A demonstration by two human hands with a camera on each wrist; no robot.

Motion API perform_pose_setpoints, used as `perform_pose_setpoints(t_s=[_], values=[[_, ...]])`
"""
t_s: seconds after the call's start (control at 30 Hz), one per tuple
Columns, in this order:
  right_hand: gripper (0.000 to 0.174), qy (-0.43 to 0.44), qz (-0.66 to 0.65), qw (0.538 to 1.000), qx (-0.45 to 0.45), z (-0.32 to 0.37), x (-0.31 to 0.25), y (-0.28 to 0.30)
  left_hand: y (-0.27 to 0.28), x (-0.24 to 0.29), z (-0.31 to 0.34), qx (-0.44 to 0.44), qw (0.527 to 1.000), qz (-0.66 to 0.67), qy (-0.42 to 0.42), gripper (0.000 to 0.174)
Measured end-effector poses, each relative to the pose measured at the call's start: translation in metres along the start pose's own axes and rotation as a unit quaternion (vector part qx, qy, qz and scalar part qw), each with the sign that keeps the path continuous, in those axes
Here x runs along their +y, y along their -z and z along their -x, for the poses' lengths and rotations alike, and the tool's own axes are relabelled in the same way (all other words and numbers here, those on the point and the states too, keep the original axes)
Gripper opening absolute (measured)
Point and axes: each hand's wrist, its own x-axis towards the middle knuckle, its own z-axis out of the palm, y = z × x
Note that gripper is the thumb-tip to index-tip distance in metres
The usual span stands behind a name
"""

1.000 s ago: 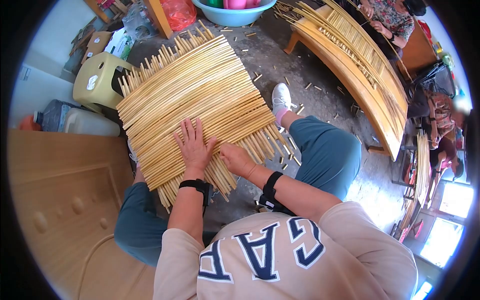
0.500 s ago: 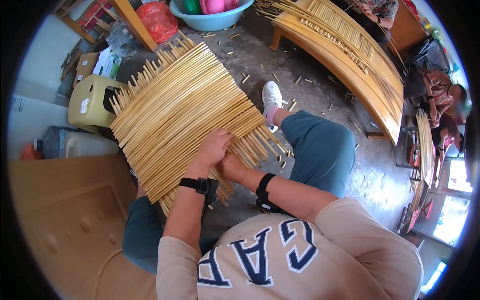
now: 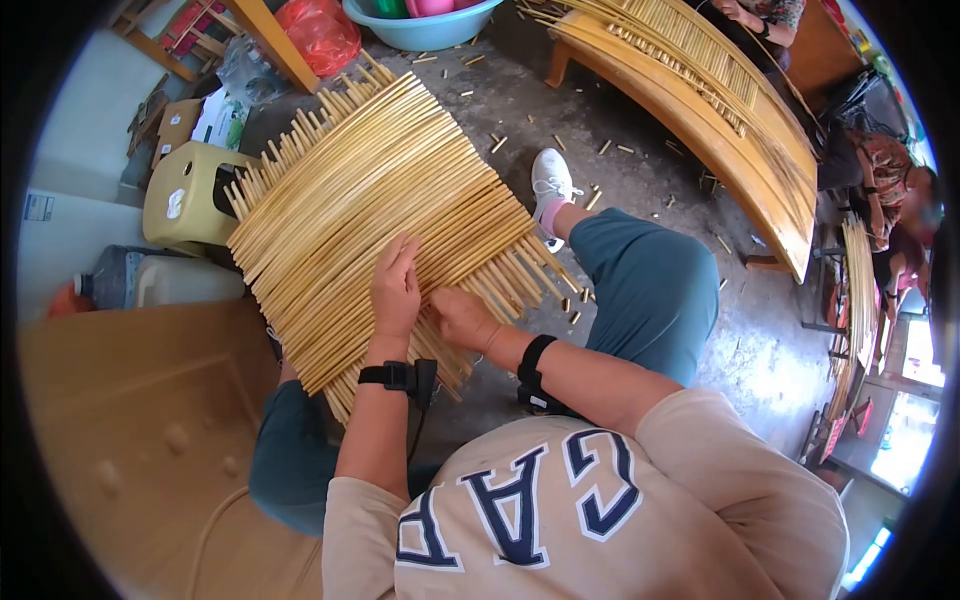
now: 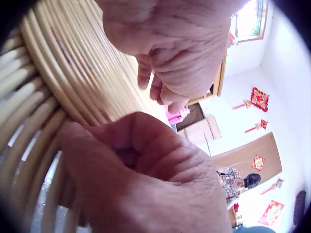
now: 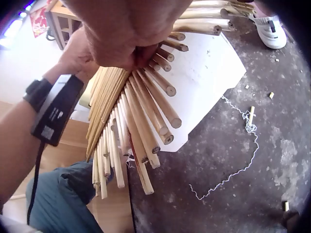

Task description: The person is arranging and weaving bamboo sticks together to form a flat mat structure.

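Observation:
A panel of slim yellow sticks (image 3: 350,190) lies tilted across the space between my knees. Stick ends of a crossing layer (image 5: 155,111) jut out beneath its near and far edges. My right hand (image 3: 465,318) is curled at the near edge. In the left wrist view, the thumb of the right hand (image 4: 146,179) presses against the outermost long stick, with its fingers curled below and partly hidden. Beside it, my left hand (image 3: 397,290) stands on edge over the panel, fingers straight and together. Its palm (image 4: 175,43) fills the top of the left wrist view.
A long curved wooden piece (image 3: 690,110) bearing more sticks stands at the right, with people working beyond. A blue basin (image 3: 425,30), a plastic stool (image 3: 180,200) and a wooden board (image 3: 130,370) surround me. Cut stubs and white string (image 5: 233,170) lie on the floor.
My left hand was flat on the panel with fingers spread, moved over against the right hand, then drew back left and turned on edge. My right hand stays at the near edge.

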Motion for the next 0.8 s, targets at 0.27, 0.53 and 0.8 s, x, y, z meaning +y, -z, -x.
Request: perform_pose_setpoints(t_s=[0.27, 0.53, 0.8], values=[[0.013, -0.007, -0.064, 0.998, 0.007, 0.005, 0.002, 0.005, -0.005, -0.007, 0.047, 0.02, 0.912, -0.407, 0.049, 0.053], [0.014, -0.075, 0.052, 0.984, -0.153, 0.017, -0.004, 0.037, -0.005, -0.006, 0.047, 0.007, 0.904, -0.422, 0.063, 0.058], [0.016, -0.225, 0.008, 0.96, -0.166, 0.008, 0.01, 0.106, -0.007, -0.008, 0.048, 0.006, 0.908, -0.415, 0.066, 0.058]])
